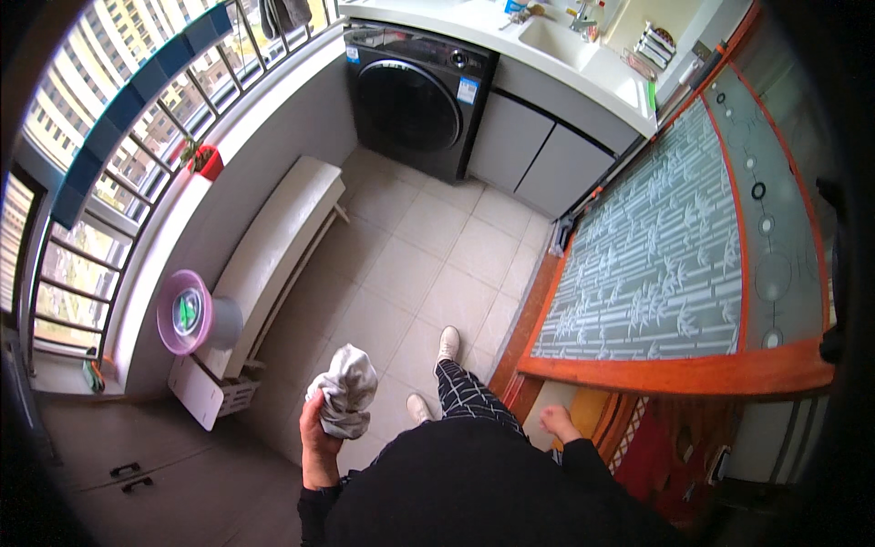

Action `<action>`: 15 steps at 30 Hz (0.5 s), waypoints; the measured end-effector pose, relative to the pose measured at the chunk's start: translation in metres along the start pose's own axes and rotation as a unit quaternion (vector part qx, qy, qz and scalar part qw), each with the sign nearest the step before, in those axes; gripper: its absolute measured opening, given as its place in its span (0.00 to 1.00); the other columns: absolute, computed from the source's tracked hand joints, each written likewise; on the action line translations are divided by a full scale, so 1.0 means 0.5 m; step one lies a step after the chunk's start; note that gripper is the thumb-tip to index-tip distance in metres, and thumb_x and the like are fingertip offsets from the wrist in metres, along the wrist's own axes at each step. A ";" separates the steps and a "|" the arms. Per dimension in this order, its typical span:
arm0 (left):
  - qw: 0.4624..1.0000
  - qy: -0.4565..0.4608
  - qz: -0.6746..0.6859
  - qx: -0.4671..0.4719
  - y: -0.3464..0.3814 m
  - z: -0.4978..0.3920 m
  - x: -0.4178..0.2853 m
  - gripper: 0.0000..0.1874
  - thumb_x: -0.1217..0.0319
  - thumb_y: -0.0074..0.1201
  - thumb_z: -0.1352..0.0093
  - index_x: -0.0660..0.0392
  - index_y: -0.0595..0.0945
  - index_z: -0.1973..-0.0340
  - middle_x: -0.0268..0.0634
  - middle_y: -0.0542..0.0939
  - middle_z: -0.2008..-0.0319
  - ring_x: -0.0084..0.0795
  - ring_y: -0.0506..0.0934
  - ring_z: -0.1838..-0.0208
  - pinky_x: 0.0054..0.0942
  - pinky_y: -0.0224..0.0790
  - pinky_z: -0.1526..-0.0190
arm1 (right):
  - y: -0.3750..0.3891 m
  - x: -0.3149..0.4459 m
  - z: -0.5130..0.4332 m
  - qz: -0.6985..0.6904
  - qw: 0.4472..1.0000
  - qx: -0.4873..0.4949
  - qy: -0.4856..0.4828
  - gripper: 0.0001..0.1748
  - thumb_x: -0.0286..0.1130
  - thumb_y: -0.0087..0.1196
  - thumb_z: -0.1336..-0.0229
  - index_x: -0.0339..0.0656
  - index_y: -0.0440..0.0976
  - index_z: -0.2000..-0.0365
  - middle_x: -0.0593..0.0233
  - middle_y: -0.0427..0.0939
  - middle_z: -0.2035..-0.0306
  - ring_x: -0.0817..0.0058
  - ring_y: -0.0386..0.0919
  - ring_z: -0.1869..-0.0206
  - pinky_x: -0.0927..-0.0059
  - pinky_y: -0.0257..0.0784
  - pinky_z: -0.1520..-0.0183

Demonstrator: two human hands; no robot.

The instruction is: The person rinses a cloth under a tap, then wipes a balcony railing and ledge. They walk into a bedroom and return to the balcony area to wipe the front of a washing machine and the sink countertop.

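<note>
A crumpled whitish-grey cloth [347, 391] is bunched in my left hand [316, 432], held up in front of me at waist height. My thumb lies along its left side, and the rest of my fingers are hidden behind it. On the other side of my body, my right hand [559, 422] hangs by the wooden door frame with its fingers curled in. Nothing shows in it. Below, my white shoes [448, 344] stand on the tiled floor [417, 280].
A black front-loading washing machine [410, 102] sits beside grey cabinets [540, 147] under a white sink counter [472, 24]. Along the windowed wall runs a low white bench [273, 232] with a purple basin [208, 308] at its near end. A bamboo-patterned glass door [642, 253] borders the right.
</note>
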State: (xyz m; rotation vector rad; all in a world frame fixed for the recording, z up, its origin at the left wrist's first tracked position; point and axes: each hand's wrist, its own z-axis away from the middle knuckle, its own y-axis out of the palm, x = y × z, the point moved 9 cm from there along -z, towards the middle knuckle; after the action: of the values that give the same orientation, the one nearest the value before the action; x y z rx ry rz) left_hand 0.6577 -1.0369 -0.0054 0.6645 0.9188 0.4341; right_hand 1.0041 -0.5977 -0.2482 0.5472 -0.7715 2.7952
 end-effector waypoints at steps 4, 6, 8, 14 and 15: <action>1.000 0.020 -0.019 0.014 0.047 -0.096 -0.024 0.21 0.61 0.45 0.32 0.63 0.74 0.48 0.46 0.77 0.50 0.41 0.76 0.47 0.40 0.67 0.43 | -0.030 -0.012 -0.063 0.144 0.989 0.018 0.027 0.12 0.31 0.49 0.48 0.38 0.77 0.80 0.59 0.78 0.82 0.68 0.78 0.80 0.67 0.74 0.74; 0.999 0.039 -0.033 0.002 0.064 -0.145 -0.044 0.21 0.61 0.44 0.32 0.61 0.73 0.48 0.45 0.77 0.51 0.42 0.75 0.46 0.41 0.66 0.43 | -0.025 0.031 -0.108 0.161 0.986 0.038 0.035 0.11 0.30 0.49 0.48 0.38 0.76 0.81 0.61 0.77 0.82 0.71 0.77 0.80 0.69 0.73 0.76; 0.998 0.048 -0.027 -0.010 0.087 -0.201 -0.063 0.21 0.61 0.44 0.32 0.60 0.73 0.47 0.44 0.76 0.50 0.43 0.74 0.45 0.43 0.65 0.42 | -0.015 0.117 -0.163 0.229 0.970 0.075 0.024 0.09 0.29 0.50 0.48 0.39 0.75 0.81 0.62 0.77 0.82 0.73 0.76 0.82 0.71 0.72 0.80; 0.999 0.043 -0.012 -0.025 0.193 -0.394 -0.083 0.25 0.59 0.46 0.32 0.59 0.70 0.43 0.45 0.75 0.47 0.44 0.74 0.44 0.45 0.64 0.41 | -0.016 0.635 -0.259 0.153 0.955 0.058 -0.246 0.11 0.35 0.52 0.45 0.38 0.77 0.75 0.61 0.79 0.79 0.76 0.77 0.78 0.71 0.72 0.73; 0.999 0.047 -0.005 -0.011 0.215 -0.425 -0.081 0.26 0.59 0.46 0.32 0.59 0.70 0.42 0.45 0.75 0.46 0.44 0.73 0.44 0.45 0.64 0.41 | -0.013 0.731 -0.262 0.147 0.955 0.059 -0.252 0.11 0.36 0.52 0.44 0.39 0.77 0.72 0.61 0.80 0.78 0.76 0.77 0.77 0.71 0.72 0.71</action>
State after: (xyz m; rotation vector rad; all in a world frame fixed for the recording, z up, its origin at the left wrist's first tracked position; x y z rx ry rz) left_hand 0.4509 -0.9120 0.0003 0.6225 1.0055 0.4687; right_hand 0.6330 -0.4927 -0.2043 1.3016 -0.8349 3.0176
